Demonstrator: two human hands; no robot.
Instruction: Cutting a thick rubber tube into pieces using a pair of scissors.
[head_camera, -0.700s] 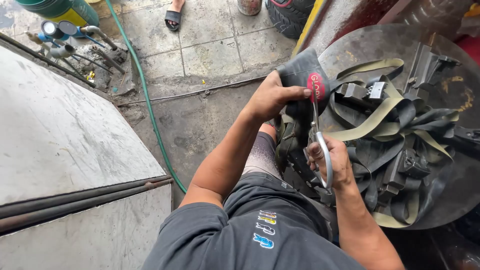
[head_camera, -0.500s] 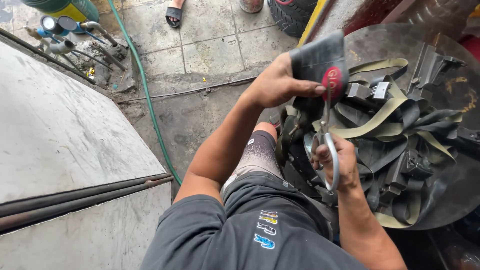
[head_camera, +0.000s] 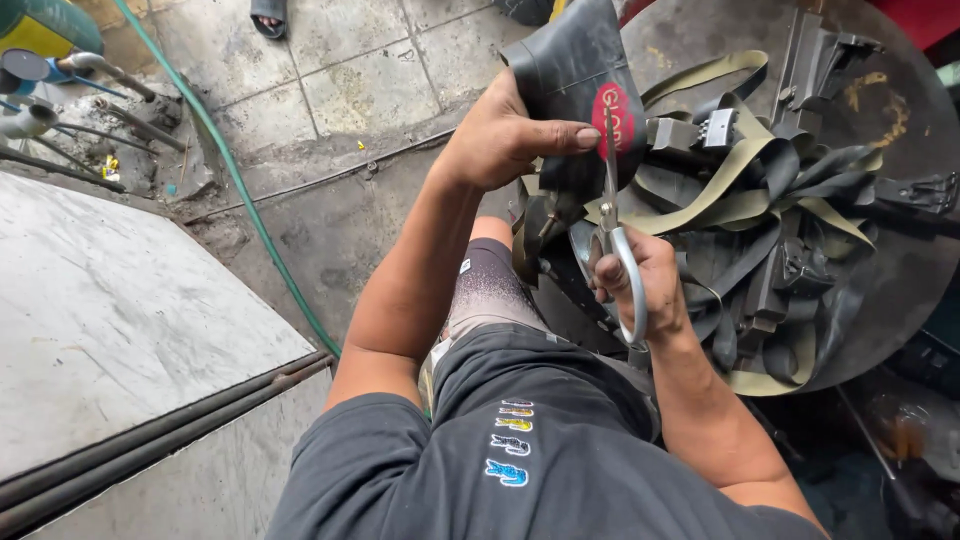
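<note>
Round metal table (head_camera: 900, 290) carries a heap of straps | your left hand (head_camera: 500, 135) is clamped around the black rubber tube (head_camera: 570, 60), raised above it | your right hand (head_camera: 640, 275) is closed through the scissors (head_camera: 615, 225), blades at the tube's red patch (head_camera: 612, 115)

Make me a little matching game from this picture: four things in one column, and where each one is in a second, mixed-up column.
Things:
1. black rubber tube piece
2. scissors
3. green hose
4. olive straps

Places:
A. lying across the tiled floor
B. piled on the round metal table
C. held up in the left hand
D. gripped in the right hand, blades pointing up at the rubber

Pairs: 1-C, 2-D, 3-A, 4-B
</note>
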